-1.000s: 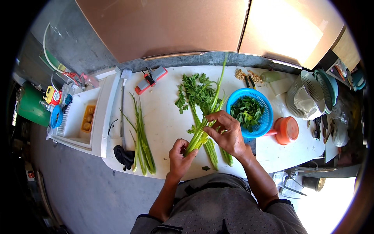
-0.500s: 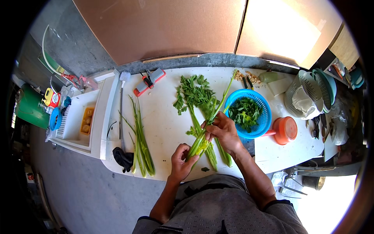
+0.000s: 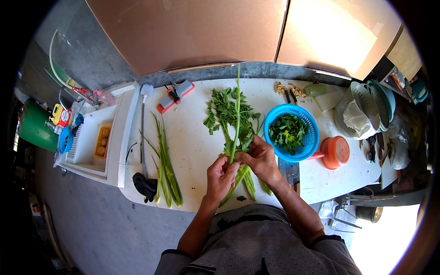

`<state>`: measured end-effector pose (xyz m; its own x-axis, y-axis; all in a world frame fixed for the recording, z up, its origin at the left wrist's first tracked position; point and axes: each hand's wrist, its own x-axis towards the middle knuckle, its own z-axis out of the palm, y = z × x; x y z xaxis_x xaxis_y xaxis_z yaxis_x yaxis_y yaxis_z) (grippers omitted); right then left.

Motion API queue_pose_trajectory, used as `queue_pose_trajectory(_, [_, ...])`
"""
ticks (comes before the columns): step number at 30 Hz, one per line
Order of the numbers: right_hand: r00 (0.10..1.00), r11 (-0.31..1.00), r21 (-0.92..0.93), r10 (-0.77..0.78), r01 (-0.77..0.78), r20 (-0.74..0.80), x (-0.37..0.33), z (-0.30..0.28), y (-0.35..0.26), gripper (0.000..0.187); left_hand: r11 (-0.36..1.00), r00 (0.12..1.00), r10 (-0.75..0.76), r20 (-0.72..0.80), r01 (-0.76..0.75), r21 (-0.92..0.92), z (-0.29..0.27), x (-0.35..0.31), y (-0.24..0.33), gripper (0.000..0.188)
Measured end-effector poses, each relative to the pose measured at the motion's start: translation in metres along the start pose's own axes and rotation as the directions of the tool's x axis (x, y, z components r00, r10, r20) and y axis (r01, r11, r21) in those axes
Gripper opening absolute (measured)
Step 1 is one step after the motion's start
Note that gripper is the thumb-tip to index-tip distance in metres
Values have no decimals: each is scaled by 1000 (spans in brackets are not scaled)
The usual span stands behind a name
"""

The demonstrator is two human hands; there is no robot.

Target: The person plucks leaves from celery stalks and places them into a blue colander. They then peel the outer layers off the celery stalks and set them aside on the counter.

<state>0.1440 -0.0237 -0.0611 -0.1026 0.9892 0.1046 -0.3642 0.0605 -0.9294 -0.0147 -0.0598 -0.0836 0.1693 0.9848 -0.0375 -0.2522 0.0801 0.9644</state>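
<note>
A celery stalk stands up between my hands, its bare stem reaching away from me toward the wall. My left hand is closed on its lower part. My right hand is closed with thumb and fingertips pinching at the stalk, right beside the left fingertips. Behind and under them lie leafy celery stalks on the white table, their pale lower ends pointing toward me. Just right of my right hand sits a blue basket holding picked celery leaves.
Stripped celery stalks lie to the left, near a black cloth and a long-handled brush. Further left is a white sink. An orange dipper and a pale strainer basket stand on the right.
The held stalk has swung from leaning right to pointing straight away from me. My left hand has moved up toward my right, and the two now meet.
</note>
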Motion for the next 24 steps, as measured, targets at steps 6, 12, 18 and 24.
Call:
queue_pose_trajectory(6, [987, 940, -334, 112, -67, 117, -7, -14, -26, 16, 998, 995, 48, -90, -45, 31, -1, 0, 5, 19])
queue_pose_trajectory(12, [892, 556, -727, -64, 404, 448, -1, -17, -48, 28, 993, 992, 57, -116, -44, 114, -3, -2, 6, 17])
queue_pose_trajectory(18, [918, 436, -811, -114, 390, 380, -7, -19, -22, 24, 950, 969, 223, -109, -190, 248, -9, 0, -15, 16])
queue_pose_trajectory(24, [975, 702, -709, -196, 68, -101, 7, -49, 4, 14, 915, 931, 321, -172, -259, 308, -11, -3, -12, 19])
